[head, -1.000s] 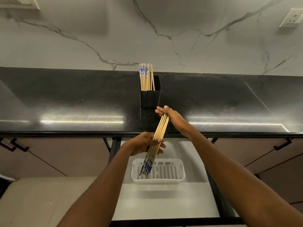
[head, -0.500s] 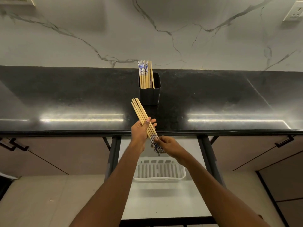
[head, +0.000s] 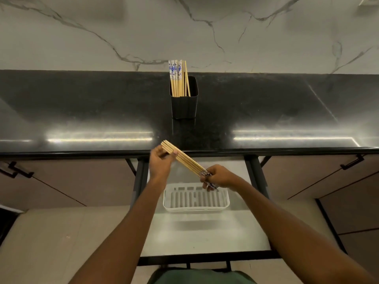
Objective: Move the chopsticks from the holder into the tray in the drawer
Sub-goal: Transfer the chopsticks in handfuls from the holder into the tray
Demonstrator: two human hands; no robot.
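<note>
A bundle of several wooden chopsticks (head: 187,159) with blue-patterned ends lies slanted between my two hands, above the open drawer. My left hand (head: 160,163) grips its plain upper end near the counter edge. My right hand (head: 218,177) grips the blue-patterned lower end, just over the back right of the white slotted tray (head: 170,206). The tray sits in the drawer (head: 205,238) and holds nothing. On the black counter stands a black square holder (head: 184,107) with several more chopsticks (head: 178,78) upright inside.
The black stone counter (head: 82,111) runs the full width, backed by a marble wall (head: 102,33). Closed cabinet fronts with dark handles (head: 351,163) flank the drawer on both sides. A wall socket (head: 369,1) shows at top right.
The bundle has tilted flatter and dropped lower toward the tray. My right hand slid to the patterned end and moved right; my left hand moved left with the plain end.
</note>
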